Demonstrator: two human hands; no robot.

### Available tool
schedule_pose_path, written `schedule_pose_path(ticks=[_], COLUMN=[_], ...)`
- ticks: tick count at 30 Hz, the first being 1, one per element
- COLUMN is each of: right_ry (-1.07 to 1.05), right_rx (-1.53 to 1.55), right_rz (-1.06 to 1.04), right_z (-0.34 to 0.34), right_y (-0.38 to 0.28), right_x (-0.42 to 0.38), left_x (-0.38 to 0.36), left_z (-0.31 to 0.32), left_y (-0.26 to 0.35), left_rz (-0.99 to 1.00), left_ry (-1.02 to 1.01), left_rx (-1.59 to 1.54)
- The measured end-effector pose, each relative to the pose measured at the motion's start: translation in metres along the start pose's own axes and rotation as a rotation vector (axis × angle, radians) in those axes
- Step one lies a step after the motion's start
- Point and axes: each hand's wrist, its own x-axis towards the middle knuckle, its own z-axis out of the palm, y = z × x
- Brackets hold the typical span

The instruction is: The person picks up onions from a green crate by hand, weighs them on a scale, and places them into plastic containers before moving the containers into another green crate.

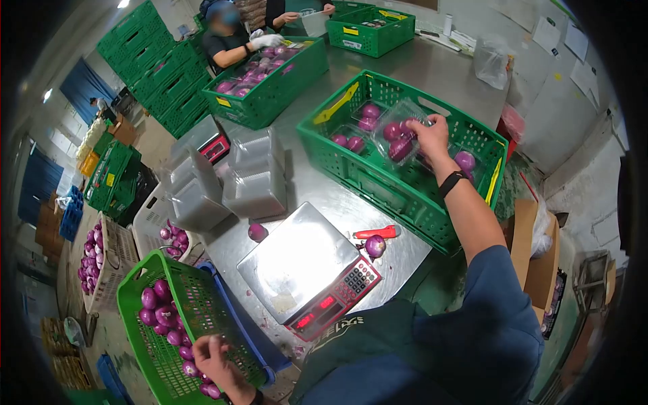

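Steel worktable point(439, 71), head view. Right hand point(432, 135): fingers closed on edge of clear onion pack point(398, 138), tilted, left of fingertips, over green crate point(412, 212). Risk: slipping, spilled onions, from one-edge grip. Left hand point(219, 368): half-curled near loose onions point(165, 314); any hold, cannot tell. Further packs point(466, 160) behind right hand, part-hidden.

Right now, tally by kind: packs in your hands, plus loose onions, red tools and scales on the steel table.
Held pack: 1
Loose onions: 2 (left onion, right onion)
Red tool: 1
Scales: 2 (near scale, far scale)
Total: 6
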Motion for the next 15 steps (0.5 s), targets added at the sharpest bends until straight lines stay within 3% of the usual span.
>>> schedule_pose_path(ticks=[3,6,8,10,12,15], right_ry=[-0.195,-0.428,-0.617,-0.678,-0.717,-0.809], right_rx=[0.021,0.124,0.188,-0.033,-0.524,-0.665], right_rz=[0.188,0.456,0.571,0.459,-0.069,-0.005], right_z=[0.022,0.054,0.066,0.086,0.11,0.102], right_y=[0.028,0.052,0.054,0.077,0.13,0.091], right_x=[0.001,0.002,-0.004,-0.008,-0.001,-0.001], left_x=[0.005,-0.012,-0.018,-0.029,-0.034,-0.048], left_z=[-0.041,-0.046,-0.064,-0.068,-0.1,-0.105], left_y=[-0.006,0.028,0.03,0.043,0.029,0.043], left_rz=[0.107,0.167,0.061,-0.004,0.001,-0.036], left_ry=[0.085,0.238,0.348,0.42,0.433,0.485], left_rx=[0.123,0.379,0.387,0.409,0.416,0.556])
